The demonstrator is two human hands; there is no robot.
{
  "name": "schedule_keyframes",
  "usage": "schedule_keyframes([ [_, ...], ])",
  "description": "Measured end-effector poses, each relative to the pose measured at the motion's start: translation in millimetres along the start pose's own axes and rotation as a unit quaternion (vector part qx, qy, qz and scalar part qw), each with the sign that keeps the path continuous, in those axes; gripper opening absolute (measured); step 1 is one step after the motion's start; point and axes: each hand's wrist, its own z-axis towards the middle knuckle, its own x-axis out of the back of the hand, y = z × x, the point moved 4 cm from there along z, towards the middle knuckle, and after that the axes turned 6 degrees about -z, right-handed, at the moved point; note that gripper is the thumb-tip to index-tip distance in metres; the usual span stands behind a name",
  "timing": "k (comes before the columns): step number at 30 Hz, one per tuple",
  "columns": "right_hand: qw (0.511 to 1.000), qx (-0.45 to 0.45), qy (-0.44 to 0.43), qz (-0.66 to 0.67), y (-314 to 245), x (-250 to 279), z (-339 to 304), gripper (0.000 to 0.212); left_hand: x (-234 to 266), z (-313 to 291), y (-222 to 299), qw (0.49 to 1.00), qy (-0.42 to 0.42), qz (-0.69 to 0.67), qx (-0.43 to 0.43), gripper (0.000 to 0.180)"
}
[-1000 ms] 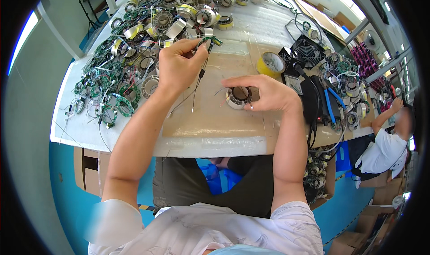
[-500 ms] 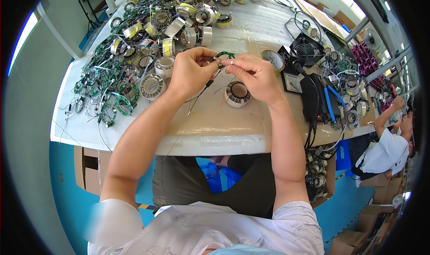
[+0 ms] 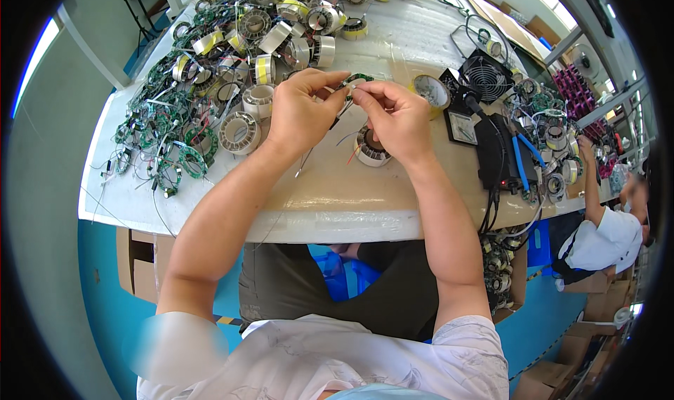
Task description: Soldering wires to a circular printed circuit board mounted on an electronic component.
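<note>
Over the near middle of the table, my left hand (image 3: 303, 112) is closed in a pinch on a curved green circuit board (image 3: 362, 78), mostly hidden by the fingers. Thin wires (image 3: 303, 164) hang from it below that hand. My right hand (image 3: 401, 122) is also closed, thumb and forefinger at a small white piece (image 3: 352, 87) by the board; its exact kind is too small to make out. Just below my right hand, a ring-shaped motor stator (image 3: 372, 154) with a red and a blue wire rests on the brown table covering, partly covered by the hand.
Many stators (image 3: 239, 133) and tangled green ring boards (image 3: 191, 162) are heaped at left. On the right are a tape roll (image 3: 430, 94), a black fan unit (image 3: 484, 78), a black box (image 3: 495, 154) and blue-handled pliers (image 3: 520, 162). A co-worker (image 3: 607, 231) sits far right.
My right hand has shifted slightly left and down, its fingertips bringing the white piece against my left fingertips. It covers more of the stator now. The co-worker's raised arm has moved left.
</note>
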Motion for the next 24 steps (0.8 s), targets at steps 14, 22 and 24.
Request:
schedule_keyframes([
  [14, 1.000, -0.025, -0.012, 0.011, 1.6, -0.9, -0.7, 0.011, -2.3, -4.2, 4.2, 0.997, 0.012, 0.042, -0.069, 0.026],
  [22, 0.999, -0.033, -0.021, 0.012, 4.4, -4.0, -2.6, 0.010, -2.8, -9.8, 13.1, 0.985, 0.024, 0.091, -0.143, 0.023],
  [24, 1.000, 0.004, -0.005, -0.009, 5.9, -5.1, -1.6, 0.008, -2.9, -7.4, 10.0, 0.987, 0.022, 0.090, -0.131, 0.023],
])
